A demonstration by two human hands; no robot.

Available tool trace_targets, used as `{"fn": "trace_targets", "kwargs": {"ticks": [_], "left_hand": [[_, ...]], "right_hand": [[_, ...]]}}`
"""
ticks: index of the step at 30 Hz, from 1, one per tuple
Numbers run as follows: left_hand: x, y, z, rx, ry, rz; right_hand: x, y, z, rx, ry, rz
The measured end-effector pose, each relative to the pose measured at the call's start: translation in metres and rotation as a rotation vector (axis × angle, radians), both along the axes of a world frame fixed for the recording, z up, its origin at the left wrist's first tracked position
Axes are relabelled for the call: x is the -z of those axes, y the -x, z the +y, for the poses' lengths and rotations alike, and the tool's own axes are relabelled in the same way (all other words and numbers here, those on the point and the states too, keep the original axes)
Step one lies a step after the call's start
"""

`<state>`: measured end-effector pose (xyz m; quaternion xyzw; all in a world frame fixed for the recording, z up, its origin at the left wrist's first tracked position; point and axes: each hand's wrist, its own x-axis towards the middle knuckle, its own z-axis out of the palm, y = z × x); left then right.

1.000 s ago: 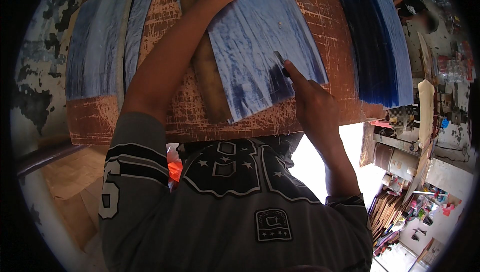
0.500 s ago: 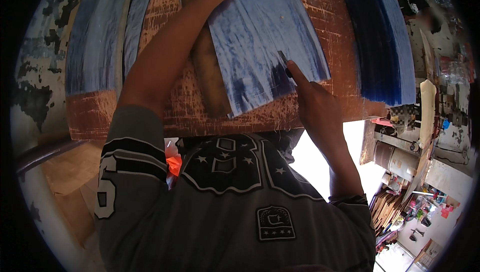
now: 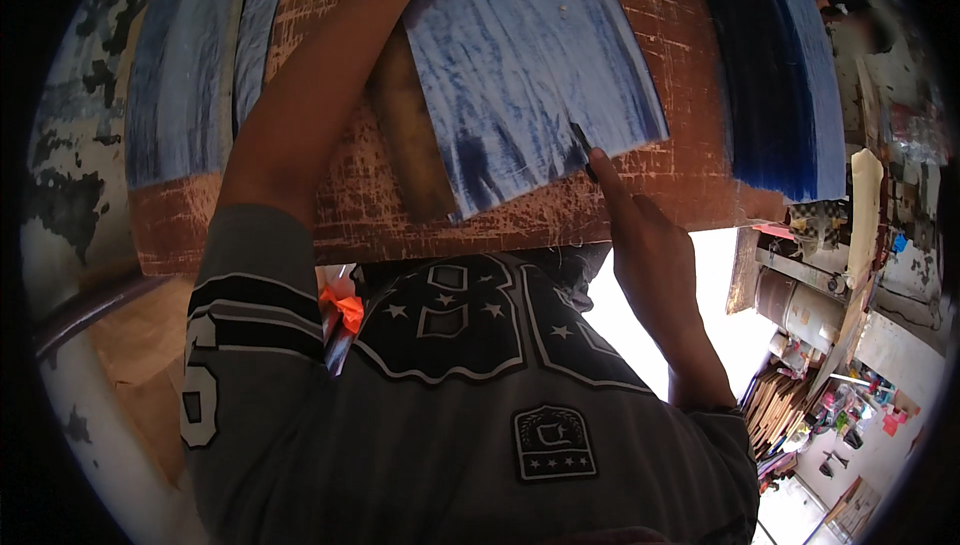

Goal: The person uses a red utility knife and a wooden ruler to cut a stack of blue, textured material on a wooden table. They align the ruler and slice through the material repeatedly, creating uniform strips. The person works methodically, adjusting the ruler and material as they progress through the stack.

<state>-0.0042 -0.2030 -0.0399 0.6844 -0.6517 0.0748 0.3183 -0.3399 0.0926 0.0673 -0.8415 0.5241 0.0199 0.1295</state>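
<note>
Scuffed red-brown worktable (image 3: 690,160) carries streaked blue sheets (image 3: 520,65); cluttered shelves (image 3: 850,345) right.

The broad reddish-brown wooden work board (image 3: 660,165) looks rough and worn, its paint scratched through in pale cracked lines. On it lies a pale blue streaked sheet (image 3: 520,65), matt and finely ribbed, perhaps thin paper or pressed fibre; the view is too bent to be sure. Beside it runs a long dull-brown wooden strip (image 3: 410,145), smooth and unpolished. The dark blue stack of sheets (image 3: 770,75) looks matt too, with a fine-lined edge. The grey and black jersey (image 3: 450,415) is soft knitted cloth, with a stitched patch.
</note>
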Motion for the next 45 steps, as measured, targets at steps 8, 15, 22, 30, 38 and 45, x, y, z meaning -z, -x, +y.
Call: {"fn": "trace_targets", "kwargs": {"ticks": [8,15,22,30,38,45], "left_hand": [[-0.008,0.006,0.005,-0.018,-0.019,-0.013],[-0.016,0.006,0.009,-0.062,-0.078,-0.049],[-0.015,0.008,0.008,-0.058,-0.087,-0.027],[0.025,-0.016,-0.02,-0.045,0.097,-0.11],[0.016,-0.007,-0.014,-0.041,0.041,-0.095],[0.014,-0.003,-0.011,-0.09,0.017,-0.118]], "right_hand": [[-0.003,0.016,0.024,0.072,-0.123,0.01],[0.013,0.032,0.042,0.049,-0.09,-0.017],[0.007,0.038,0.039,0.062,-0.023,-0.096],[-0.014,0.024,0.005,0.239,0.042,-0.359],[0.018,-0.02,-0.044,0.1,0.212,-0.329],[0.024,-0.021,-0.048,-0.006,0.208,-0.183]]}}
